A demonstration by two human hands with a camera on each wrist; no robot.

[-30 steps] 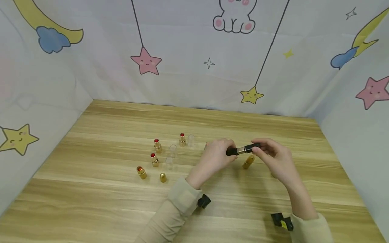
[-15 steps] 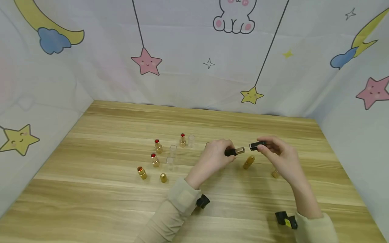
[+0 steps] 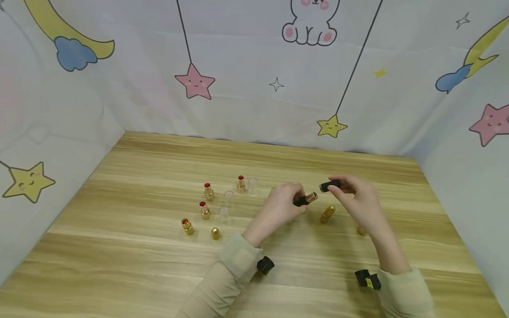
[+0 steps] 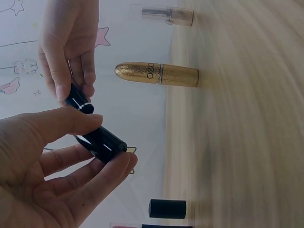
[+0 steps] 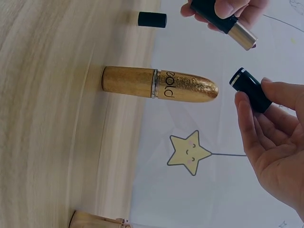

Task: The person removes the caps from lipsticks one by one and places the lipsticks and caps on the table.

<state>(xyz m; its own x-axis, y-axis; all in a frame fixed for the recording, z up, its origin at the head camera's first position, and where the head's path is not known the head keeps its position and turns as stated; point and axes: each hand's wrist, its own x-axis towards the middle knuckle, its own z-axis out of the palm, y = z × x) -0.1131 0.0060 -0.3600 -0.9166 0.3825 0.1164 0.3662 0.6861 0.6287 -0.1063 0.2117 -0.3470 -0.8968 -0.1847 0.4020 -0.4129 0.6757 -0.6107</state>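
My left hand [image 3: 281,202] grips the black base of a lipstick [image 5: 243,35], its gold inner tube pointing toward the right hand. In the right wrist view the lipstick's dark tip just shows at the tube's mouth. Fingers and thumb of my right hand [image 3: 359,196] pinch a black lipstick cap [image 5: 251,89] with a silver band at its mouth. A short gap separates cap and tube. Below the two hands a closed gold bullet-shaped lipstick [image 3: 328,213] stands upright on the table. Another lipstick with a clear cap [image 4: 164,14] stands farther right, partly behind the right hand in the head view.
Several uncapped lipsticks, one a red lipstick [image 3: 209,191], stand left of my hands. Beside them are clear caps [image 3: 228,198] and a gold cap [image 3: 215,233]. Another black cap [image 4: 167,209] stands near the left hand. A patterned white cloth [image 3: 238,110] walls the wooden table [image 3: 131,274].
The black cap has come off the lipstick. My right hand first drew it away to the right, then brought it slightly back left and up. The left hand stays nearly in place.
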